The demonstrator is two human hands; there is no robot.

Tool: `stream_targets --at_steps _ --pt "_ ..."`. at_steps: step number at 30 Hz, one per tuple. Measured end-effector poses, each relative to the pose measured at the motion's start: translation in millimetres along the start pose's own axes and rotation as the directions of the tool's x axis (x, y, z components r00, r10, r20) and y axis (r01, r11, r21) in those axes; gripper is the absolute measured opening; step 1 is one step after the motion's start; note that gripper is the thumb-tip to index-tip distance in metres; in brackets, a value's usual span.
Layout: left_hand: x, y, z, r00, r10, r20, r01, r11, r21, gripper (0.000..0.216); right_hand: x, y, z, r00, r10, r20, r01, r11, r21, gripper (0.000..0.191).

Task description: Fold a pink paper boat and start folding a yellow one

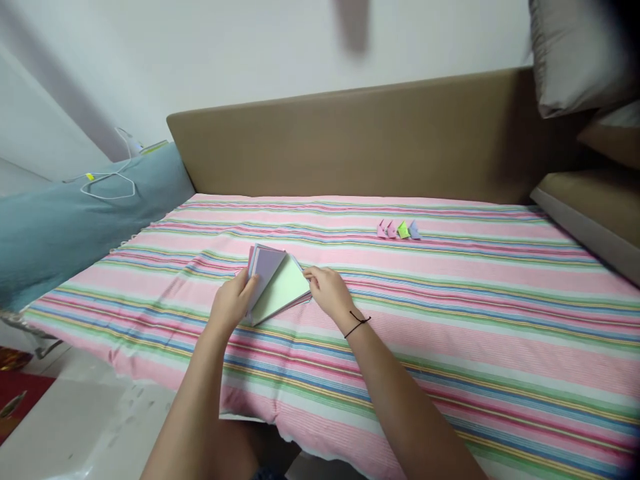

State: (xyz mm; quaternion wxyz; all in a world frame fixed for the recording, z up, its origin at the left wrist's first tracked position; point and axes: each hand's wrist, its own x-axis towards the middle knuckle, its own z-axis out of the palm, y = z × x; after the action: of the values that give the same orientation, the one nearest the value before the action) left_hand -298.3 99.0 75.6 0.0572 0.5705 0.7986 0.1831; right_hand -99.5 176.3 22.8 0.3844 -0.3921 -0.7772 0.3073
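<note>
Left of the frame's centre, a pale-green paper sheet [285,287] slants lengthwise from lower left to upper right, one corner pointing right. The left hand [233,303] clamps a lavender-topped paper bundle [270,263], tilted likewise. The right hand [327,290] narrows at the sheet's right edge; whether it pinches, I cannot tell. Beneath lies pink striped cloth [480,280].

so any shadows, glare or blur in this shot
Head view: a soft-edged dark patch, likely a shadow, on the white wall; head view: glare on the pale floor, bottom left; head view: blackness at the upper-right corner, beside the pillow; head view: left hand, right hand and paper sheets fairly sharp, small folded papers softer.
</note>
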Motion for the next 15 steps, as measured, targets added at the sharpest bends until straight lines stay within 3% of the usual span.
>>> stream_targets --at_steps 7,15 --pt "0.9 -8.2 3.9 1.0 -0.018 -0.012 0.016 0.99 -0.141 0.039 -2.3 -3.6 -1.0 0.999 -0.039 0.0 0.039 0.998 0.039 0.035" --pt "-2.9 -9.3 5.0 1.0 0.002 -0.002 -0.002 0.984 -0.178 0.039 -4.8 2.3 5.7 0.999 0.04 -0.033 -0.035 0.99 0.14 0.031"
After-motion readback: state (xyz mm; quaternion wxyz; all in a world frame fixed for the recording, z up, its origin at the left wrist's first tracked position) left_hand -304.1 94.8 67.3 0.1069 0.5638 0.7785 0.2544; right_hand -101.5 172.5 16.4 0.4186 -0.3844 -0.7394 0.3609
